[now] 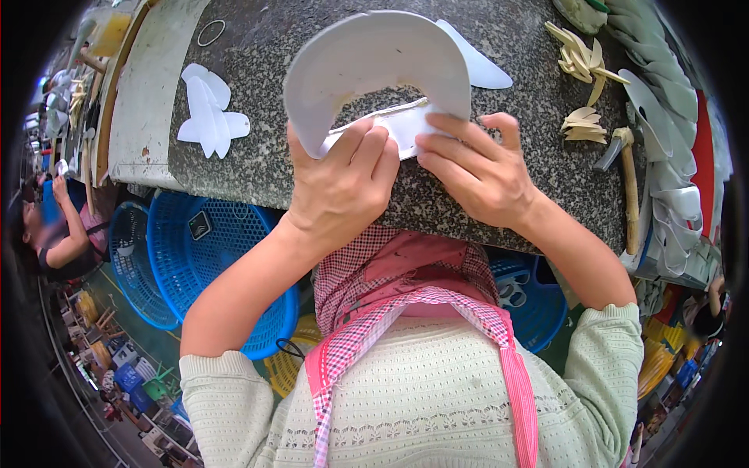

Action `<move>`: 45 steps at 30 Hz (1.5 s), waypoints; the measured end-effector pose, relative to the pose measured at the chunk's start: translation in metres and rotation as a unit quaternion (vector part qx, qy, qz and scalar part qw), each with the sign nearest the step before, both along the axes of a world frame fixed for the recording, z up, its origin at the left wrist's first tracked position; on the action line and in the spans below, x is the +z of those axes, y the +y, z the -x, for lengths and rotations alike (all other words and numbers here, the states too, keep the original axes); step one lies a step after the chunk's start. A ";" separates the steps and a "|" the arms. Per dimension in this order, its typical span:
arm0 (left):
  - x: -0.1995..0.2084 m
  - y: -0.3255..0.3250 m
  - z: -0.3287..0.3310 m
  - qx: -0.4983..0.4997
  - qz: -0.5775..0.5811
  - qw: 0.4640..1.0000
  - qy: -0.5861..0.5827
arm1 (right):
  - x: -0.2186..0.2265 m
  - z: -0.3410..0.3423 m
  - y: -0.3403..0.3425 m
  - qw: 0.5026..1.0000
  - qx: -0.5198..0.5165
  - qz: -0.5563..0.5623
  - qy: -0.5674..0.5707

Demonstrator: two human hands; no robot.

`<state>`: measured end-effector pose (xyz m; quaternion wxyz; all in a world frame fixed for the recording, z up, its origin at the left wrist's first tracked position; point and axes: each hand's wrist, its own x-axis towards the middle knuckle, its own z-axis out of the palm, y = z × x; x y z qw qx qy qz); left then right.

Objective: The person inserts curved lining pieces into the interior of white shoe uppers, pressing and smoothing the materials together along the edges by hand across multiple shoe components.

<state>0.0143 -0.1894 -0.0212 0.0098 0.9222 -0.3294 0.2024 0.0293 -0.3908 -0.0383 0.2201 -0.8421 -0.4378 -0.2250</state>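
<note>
A large white horseshoe-shaped piece, which looks like a shoe upper (378,58), stands up from the speckled stone tabletop (257,164), its curved side away from me. My left hand (339,179) is closed on its left end and near edge, fingers bent over the white material. Closed from the other side, my right hand (484,168) presses thumb and fingertips on the flat white section (402,129) between both hands. A raised, folded-looking edge runs along that section. Part of the piece is hidden behind my fingers. A white pointed piece (480,62) lies just beyond it.
White leaf-shaped pieces (207,113) lie at left, near a thin ring (211,33). Tan slips (581,58) and a wooden-handled hammer (629,187) lie at right, beside stacked white pieces (675,203). Blue baskets (160,242) stand below the table. Another person (66,242) is far left.
</note>
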 end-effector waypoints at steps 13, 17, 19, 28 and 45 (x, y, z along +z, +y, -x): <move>0.051 -0.009 -0.052 -0.146 -0.165 0.930 0.292 | 0.001 0.008 -0.010 0.998 -0.031 0.023 0.056; 0.053 -0.020 -0.067 -0.225 -0.186 0.909 0.297 | -0.001 -0.001 -0.015 0.997 -0.008 -0.013 0.069; 0.051 -0.019 -0.070 -0.225 -0.175 0.908 0.307 | -0.002 -0.007 -0.018 0.996 0.021 -0.040 0.072; 0.033 -0.002 -0.011 -0.074 -0.062 0.977 0.191 | -0.002 -0.003 -0.019 0.995 0.032 -0.024 0.095; 0.027 -0.015 -0.008 -0.075 -0.110 0.988 0.075 | 0.004 -0.011 -0.019 0.997 -0.045 -0.044 -0.034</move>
